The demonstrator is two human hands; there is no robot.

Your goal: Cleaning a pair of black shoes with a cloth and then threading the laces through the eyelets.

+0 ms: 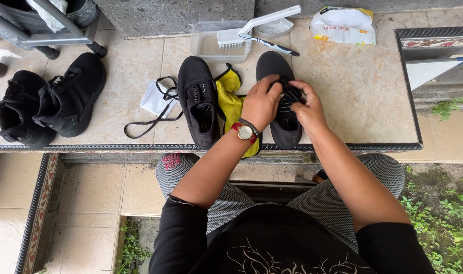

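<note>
A black canvas shoe (pixel 282 127) lies on the tiled ledge (pixel 353 96), toe pointing away from me. My left hand (pixel 261 104), with a watch and a bead bracelet on its wrist, pinches the black lace (pixel 291 94) over the shoe's tongue. My right hand (pixel 308 107) grips the same lace from the other side. The matching black shoe (pixel 198 99) lies to the left, laceless, with a yellow cloth (pixel 231 104) between the two shoes.
A loose black lace (pixel 150 119) and a white cloth (pixel 154 97) lie left of the laceless shoe. A pair of black sneakers (pixel 51 104) sits at far left. Behind are a clear tub (pixel 207 46), a white scrub brush (pixel 252 28), a toothbrush (pixel 271 44) and a tissue pack (pixel 343 25).
</note>
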